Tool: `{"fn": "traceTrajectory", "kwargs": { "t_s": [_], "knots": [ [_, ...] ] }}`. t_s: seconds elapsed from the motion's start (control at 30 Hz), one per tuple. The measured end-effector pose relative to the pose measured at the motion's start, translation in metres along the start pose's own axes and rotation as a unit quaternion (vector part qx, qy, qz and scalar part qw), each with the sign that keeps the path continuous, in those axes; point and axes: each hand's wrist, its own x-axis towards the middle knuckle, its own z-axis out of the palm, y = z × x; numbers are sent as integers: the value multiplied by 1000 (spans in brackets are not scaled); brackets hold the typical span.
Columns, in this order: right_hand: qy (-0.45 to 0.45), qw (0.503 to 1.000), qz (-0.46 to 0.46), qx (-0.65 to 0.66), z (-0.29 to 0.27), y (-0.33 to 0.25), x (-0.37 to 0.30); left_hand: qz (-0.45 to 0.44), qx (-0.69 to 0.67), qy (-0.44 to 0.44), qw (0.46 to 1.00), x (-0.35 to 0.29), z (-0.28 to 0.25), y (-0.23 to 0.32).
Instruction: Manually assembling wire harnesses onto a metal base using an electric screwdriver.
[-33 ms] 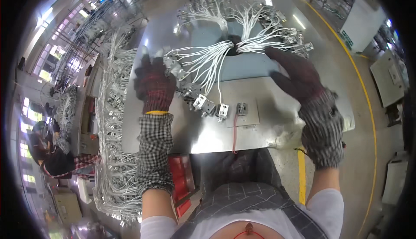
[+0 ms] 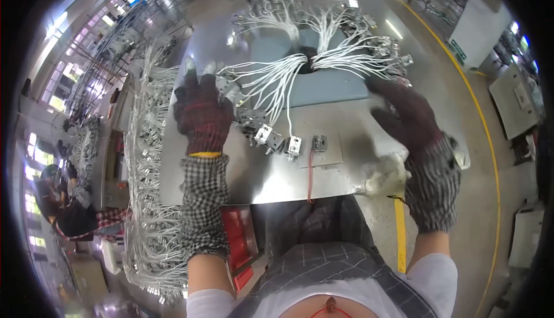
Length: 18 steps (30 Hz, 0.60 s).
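Observation:
A fan of white cables (image 2: 278, 77) with small metal block-shaped ends lies on the metal table, gathered at a dark hub (image 2: 306, 58) over a blue-grey panel (image 2: 329, 87). My left hand (image 2: 203, 113), in a dark red glove with pale fingertips, is beside the metal ends on the left. Its fingers are stretched and apart; whether they touch a block is unclear. My right hand (image 2: 403, 110), in a similar dark glove, hovers by the right-hand cables with thumb and fingers apart, holding nothing. Two metal blocks (image 2: 294, 145) face me at the near side.
A small metal fixture (image 2: 319, 143) with a red wire (image 2: 310, 174) sits on a plate near the table's front edge. Many white cables hang on a rack (image 2: 153, 168) at left. Another person (image 2: 75, 208) works beyond it. A red bin (image 2: 238, 231) stands below the table.
My right hand has drawn slightly right and toward me, away from the right-hand cables. My left hand stays beside the left metal ends. The whole view has shifted a little.

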Motion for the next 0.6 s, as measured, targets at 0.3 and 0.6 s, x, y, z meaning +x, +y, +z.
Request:
{"fn": "traceTrajectory", "kwargs": {
  "t_s": [0.3, 0.6],
  "knots": [
    [-183, 747, 551, 325, 2, 63, -291, 361, -101, -281, 884, -61, -17, 84],
    [181, 676, 604, 381, 70, 173, -377, 280, -97, -350, 889, -61, 13, 81]
  ]
}}
